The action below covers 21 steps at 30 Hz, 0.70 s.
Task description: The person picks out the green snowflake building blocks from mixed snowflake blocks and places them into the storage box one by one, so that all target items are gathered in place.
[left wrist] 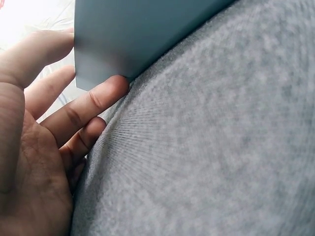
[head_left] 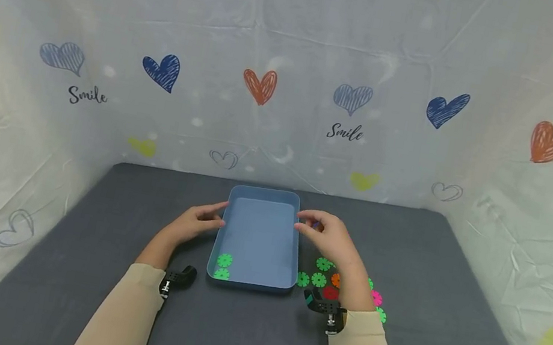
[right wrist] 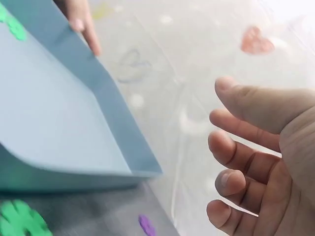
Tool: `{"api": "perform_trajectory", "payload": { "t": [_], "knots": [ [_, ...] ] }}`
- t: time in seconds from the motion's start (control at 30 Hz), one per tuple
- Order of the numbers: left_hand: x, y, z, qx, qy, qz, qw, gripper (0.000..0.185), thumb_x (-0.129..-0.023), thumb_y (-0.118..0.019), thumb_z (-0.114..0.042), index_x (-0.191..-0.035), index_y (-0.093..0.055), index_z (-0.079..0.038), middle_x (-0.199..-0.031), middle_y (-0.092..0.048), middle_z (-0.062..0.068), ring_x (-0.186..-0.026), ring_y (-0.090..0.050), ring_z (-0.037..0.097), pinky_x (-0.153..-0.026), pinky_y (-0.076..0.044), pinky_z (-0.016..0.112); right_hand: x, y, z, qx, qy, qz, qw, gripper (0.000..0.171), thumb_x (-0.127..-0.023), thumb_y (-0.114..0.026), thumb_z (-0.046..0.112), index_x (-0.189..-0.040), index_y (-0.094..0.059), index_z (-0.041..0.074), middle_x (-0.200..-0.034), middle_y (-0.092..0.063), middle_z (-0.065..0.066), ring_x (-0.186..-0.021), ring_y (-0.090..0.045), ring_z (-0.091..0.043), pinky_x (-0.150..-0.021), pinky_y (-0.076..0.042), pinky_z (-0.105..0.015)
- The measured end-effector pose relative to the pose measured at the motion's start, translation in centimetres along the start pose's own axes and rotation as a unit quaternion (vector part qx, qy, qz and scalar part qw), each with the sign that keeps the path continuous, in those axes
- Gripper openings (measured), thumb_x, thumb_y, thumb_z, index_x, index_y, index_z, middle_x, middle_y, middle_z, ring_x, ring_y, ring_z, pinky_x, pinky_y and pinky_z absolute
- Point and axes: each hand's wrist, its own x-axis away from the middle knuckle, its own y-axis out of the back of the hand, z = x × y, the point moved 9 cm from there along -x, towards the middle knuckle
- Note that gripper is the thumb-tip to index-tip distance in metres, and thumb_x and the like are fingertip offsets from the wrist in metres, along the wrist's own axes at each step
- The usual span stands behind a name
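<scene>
Tray (head_left: 259,237): located on the table (head_left: 238,337), between the two hands, long sides running away from the person. Colour: blue. Two green discs (head_left: 224,261) lie inside it, one behind the other, in the near left corner.

Left hand (head_left: 193,224): positioned at the outer left wall of the tray. Fingers are extended and spread; fingertips touch the wall.

Right hand (head_left: 330,236): positioned just beside the right wall of the tray. Fingers are loosely bent and unloaded, thumb parted from them; the right wrist view shows a gap between fingertips and tray.

Loose discs: grouped on the table to the right of the tray, partly hidden by the right forearm. Visible colours include green (head_left: 318,279), orange (head_left: 335,279), red (head_left: 330,292) and pink (head_left: 376,298). A purple disc (right wrist: 146,225) lies near the tray.

Backdrop (head_left: 305,31): pale sheet printed with hearts, behind the table.
</scene>
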Motion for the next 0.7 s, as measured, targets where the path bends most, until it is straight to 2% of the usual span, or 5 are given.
{"api": "perform_trajectory", "payload": {
  "t": [0.27,0.4,0.53,0.63,0.7],
  "knots": [
    [-0.1,-0.1,0.3,-0.004,0.009,-0.008,0.9999,0.062,-0.1,-0.069,-0.016,-0.156,-0.044,-0.004,-0.114,-0.068,0.016,-0.11,-0.059,0.031,-0.102,-0.044,0.053,1.0,2.7,-4.0,-0.007,-0.037,0.01,0.999,0.044,-0.098,-0.074,0.032,-0.133,-0.069,0.006,-0.093,-0.06,-0.006,-0.082,-0.054,-0.026,-0.067,-0.046,-0.034],
    [-0.1,-0.1,0.3,-0.01,0.005,-0.007,0.9999,0.062,-0.101,-0.069,-0.016,-0.155,-0.044,-0.003,-0.114,-0.068,0.016,-0.106,-0.059,0.029,-0.097,-0.045,0.049,1.6,3.2,-6.4,-0.014,-0.071,0.025,0.997,0.043,-0.097,-0.074,0.027,-0.134,-0.068,0.004,-0.093,-0.06,-0.007,-0.084,-0.054,-0.026,-0.072,-0.049,-0.038],
    [0.0,0.0,0.3,-0.011,0.003,-0.007,0.9999,0.062,-0.101,-0.069,-0.017,-0.155,-0.044,-0.003,-0.113,-0.068,0.015,-0.105,-0.059,0.028,-0.098,-0.045,0.049,2.4,3.7,-8.4,-0.017,-0.098,0.032,0.994,0.043,-0.097,-0.075,0.023,-0.134,-0.067,0.003,-0.099,-0.062,-0.01,-0.087,-0.057,-0.028,-0.078,-0.053,-0.042],
    [0.0,0.0,0.2,-0.008,0.005,-0.007,0.9999,0.063,-0.1,-0.07,-0.017,-0.156,-0.043,-0.003,-0.113,-0.068,0.015,-0.107,-0.059,0.028,-0.1,-0.045,0.05,2.8,4.1,-9.7,-0.003,-0.117,0.031,0.993,0.042,-0.096,-0.076,0.023,-0.133,-0.069,0.005,-0.106,-0.063,-0.01,-0.091,-0.055,-0.027,-0.078,-0.052,-0.039],
    [0.1,0.0,0.1,-0.007,0.007,-0.006,0.9999,0.063,-0.101,-0.069,-0.017,-0.156,-0.043,-0.003,-0.114,-0.068,0.015,-0.108,-0.059,0.028,-0.101,-0.045,0.051,3.1,4.3,-10.6,0.004,-0.133,0.035,0.99,0.04,-0.095,-0.077,0.022,-0.13,-0.071,0.006,-0.104,-0.062,-0.01,-0.089,-0.054,-0.025,-0.075,-0.049,-0.037]
  ]
}}
